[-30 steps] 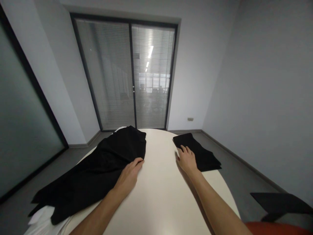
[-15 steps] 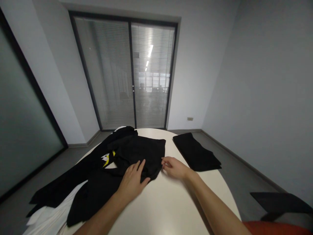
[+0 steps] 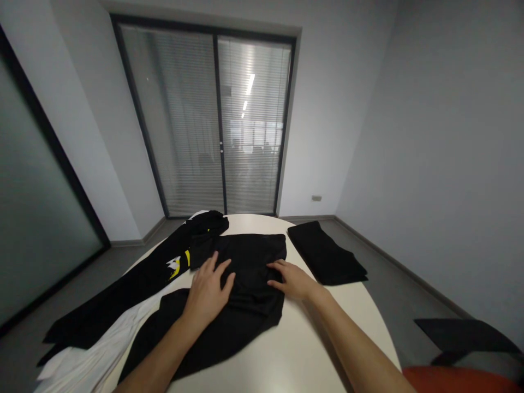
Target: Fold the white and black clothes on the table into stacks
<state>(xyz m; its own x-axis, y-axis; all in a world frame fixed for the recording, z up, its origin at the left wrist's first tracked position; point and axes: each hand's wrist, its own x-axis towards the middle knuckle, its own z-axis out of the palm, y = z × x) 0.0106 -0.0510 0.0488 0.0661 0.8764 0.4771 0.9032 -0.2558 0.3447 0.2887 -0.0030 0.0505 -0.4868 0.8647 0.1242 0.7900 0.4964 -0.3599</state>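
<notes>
A black garment (image 3: 249, 251), its kind not clear, lies partly spread on the table in front of me, with wrinkles across its middle. My left hand (image 3: 209, 289) rests on its left part, fingers spread. At the garment's right edge is my right hand (image 3: 295, 281), thumb and fingers apart and the fingertips touching the cloth. The near part of the garment reaches toward me beneath my left forearm, which hides some of it.
On the white round table (image 3: 315, 349), a folded black garment (image 3: 327, 254) lies to the right. Along the left edge are a long black garment (image 3: 118, 295) with a yellow and white print and a white cloth (image 3: 98, 349). A red-seated chair (image 3: 450, 379) stands at lower right.
The black garment is flatter and wider now, its right edge further right and its near part drawn toward me. My left hand has shifted slightly left; my right hand's fingers have spread over the edge.
</notes>
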